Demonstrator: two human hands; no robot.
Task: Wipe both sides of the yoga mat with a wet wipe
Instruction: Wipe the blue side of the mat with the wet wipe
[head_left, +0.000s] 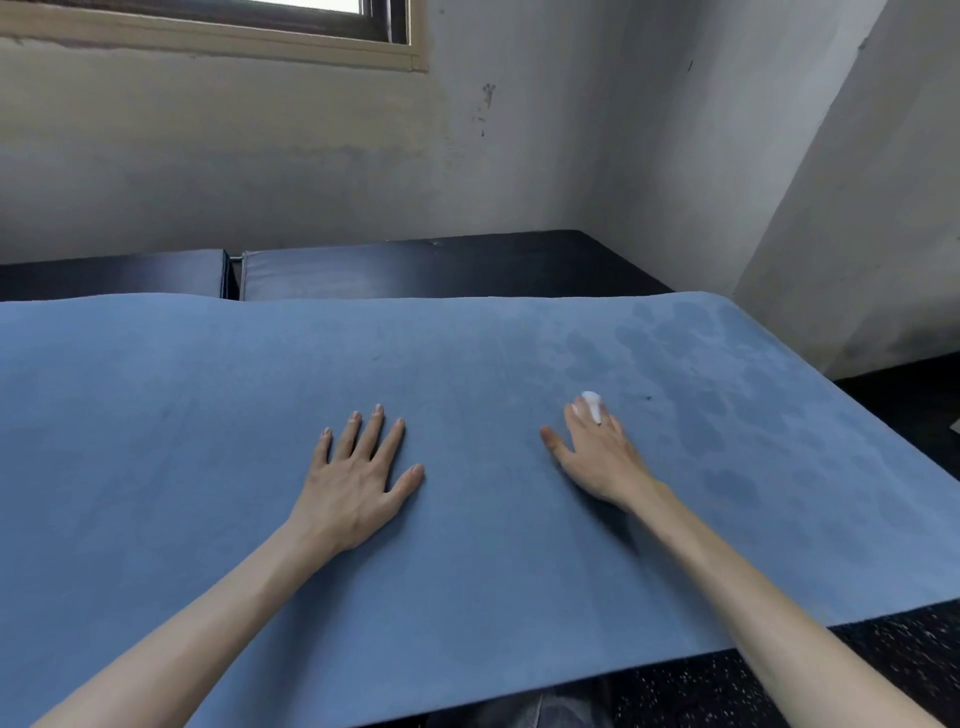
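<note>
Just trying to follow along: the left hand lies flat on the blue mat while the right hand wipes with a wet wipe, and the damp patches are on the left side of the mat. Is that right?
Nearly. The head view shows the damp patches on the right side of the mat, beyond the right hand with the wet wipe. The left hand does lie flat.

One blue mat (208, 467), one white wipe (592, 402), two hands, left (358, 480) and right (597, 457), two dark pads (363, 278) behind, one window (311, 21)
</note>
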